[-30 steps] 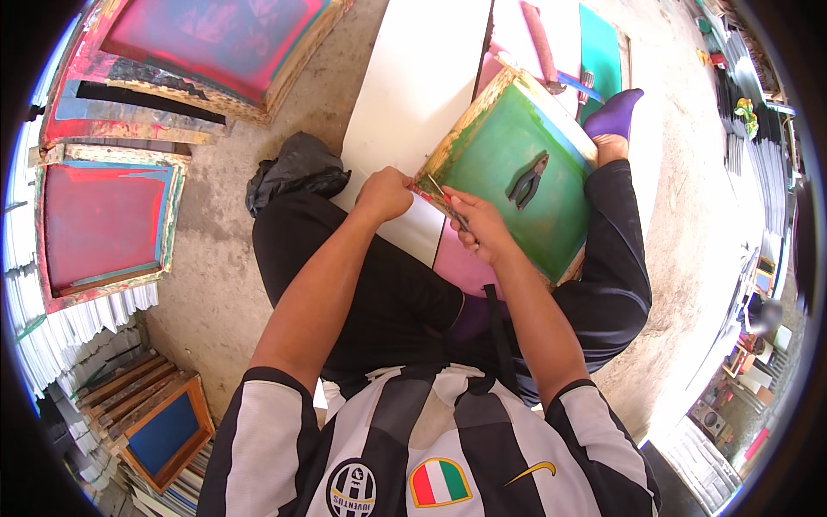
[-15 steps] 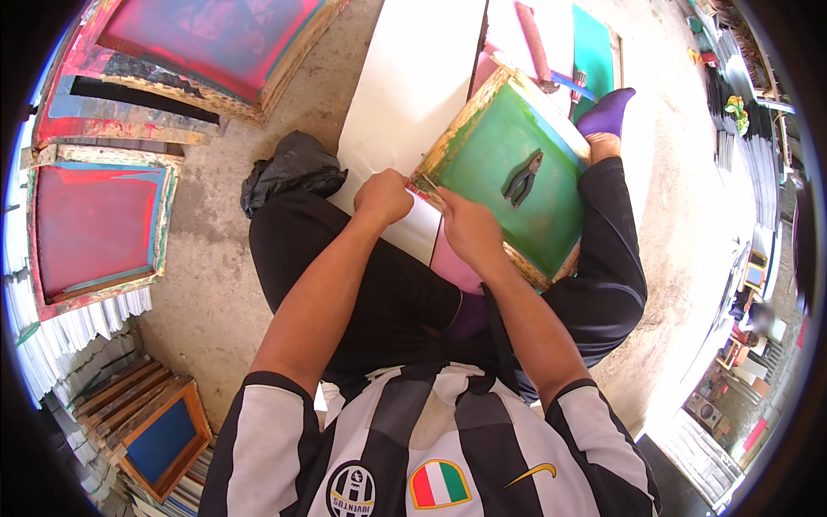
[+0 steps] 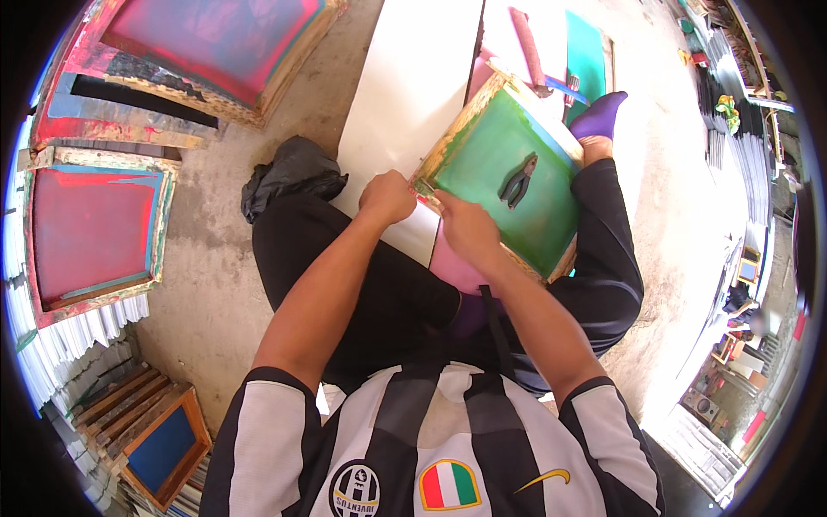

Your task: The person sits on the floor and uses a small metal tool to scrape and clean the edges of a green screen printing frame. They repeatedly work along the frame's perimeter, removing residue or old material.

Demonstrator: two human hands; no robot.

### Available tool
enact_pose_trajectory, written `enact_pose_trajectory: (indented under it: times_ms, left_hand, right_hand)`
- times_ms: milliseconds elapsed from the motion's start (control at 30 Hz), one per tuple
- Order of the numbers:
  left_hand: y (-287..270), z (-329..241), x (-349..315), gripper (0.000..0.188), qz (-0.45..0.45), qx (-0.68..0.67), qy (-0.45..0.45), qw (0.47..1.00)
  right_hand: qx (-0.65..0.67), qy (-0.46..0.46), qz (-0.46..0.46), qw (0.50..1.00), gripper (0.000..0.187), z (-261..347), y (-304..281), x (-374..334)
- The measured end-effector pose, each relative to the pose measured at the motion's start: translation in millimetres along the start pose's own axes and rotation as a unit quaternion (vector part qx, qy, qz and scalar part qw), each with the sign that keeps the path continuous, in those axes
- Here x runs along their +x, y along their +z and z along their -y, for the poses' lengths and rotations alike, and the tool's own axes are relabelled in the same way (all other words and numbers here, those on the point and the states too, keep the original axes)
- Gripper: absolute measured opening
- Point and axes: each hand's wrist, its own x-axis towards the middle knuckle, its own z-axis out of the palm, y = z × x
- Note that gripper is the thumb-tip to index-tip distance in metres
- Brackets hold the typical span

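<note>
A screen-printing frame (image 3: 469, 115) with green mesh (image 3: 482, 142) and a worn, paint-stained wooden rim lies tilted before me. At its left corner is my left hand (image 3: 388, 198), closed in a fist; whatever its fingers grip is hidden. Just right of it, my right hand (image 3: 469, 228) has its fingers bent against the near edge of the frame by the same corner. Something thin and small shows at its fingertips, too small to name. Dark-handled pliers (image 3: 518, 181) rest on the mesh, apart from both hands.
Beyond the frame lie a hammer (image 3: 529, 50) and a blue strip (image 3: 567, 91) on the boards. A white board (image 3: 401, 77) runs under the work. A black plastic bag (image 3: 293, 177) sits by my left knee. Red-meshed frames (image 3: 99, 228) stand at left, and my purple-socked foot (image 3: 600, 116) at right.
My left hand has shifted slightly right, closer to the frame's corner. My right hand stays at the same edge. The pliers still rest on the mesh.
</note>
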Motion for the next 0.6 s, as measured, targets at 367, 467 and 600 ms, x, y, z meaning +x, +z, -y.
enact_pose_trajectory:
  times_ms: [367, 467, 600]
  left_hand:
    - [-6, 2, -10, 0.035, -0.007, -0.013, 0.023, 1.000]
    - [-5, 1, -13, 0.036, -0.014, -0.017, 0.030, 0.999]
    - [4, 15, -1, 0.038, -0.020, -0.018, 0.045, 0.999]
  right_hand:
    - [0.027, -0.051, -0.064, 0.996, 0.036, -22, 31, -15]
    - [0.162, -0.136, -0.150, 0.966, 0.038, -48, 59, -4]
    - [0.380, -0.035, -0.012, 0.924, 0.041, -59, 59, 6]
